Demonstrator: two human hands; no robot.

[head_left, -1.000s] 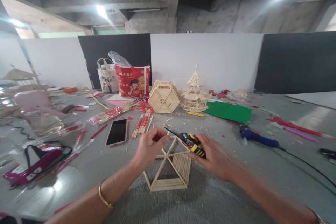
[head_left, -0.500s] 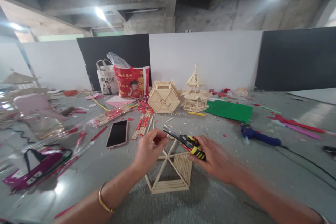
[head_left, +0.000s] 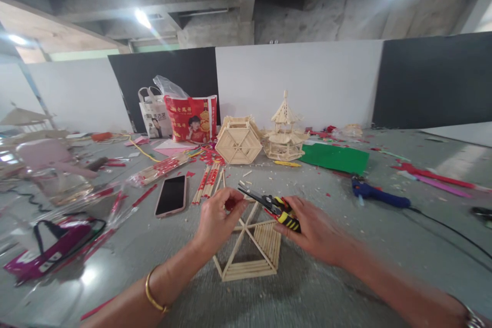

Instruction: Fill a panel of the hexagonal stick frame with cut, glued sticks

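My right hand is closed round the yellow and black handles of a pair of pliers, whose dark jaws point up and left. Close to the jaw tips, the fingers of my left hand are pinched together; whatever sits between them is too small or hidden to make out. Beneath both hands lies a hexagonal frame of pale wooden sticks with spokes meeting in the middle. Rows of sticks fill its right and front sections. My left hand covers part of its far left side.
A phone and red-marked sticks lie to the left. Behind stand a hexagonal stick box and a stick pagoda. A blue glue gun with its cord and a green sheet are on the right.
The view has shifted very slightly. Both hands and the pliers stay almost where they were over the frame.
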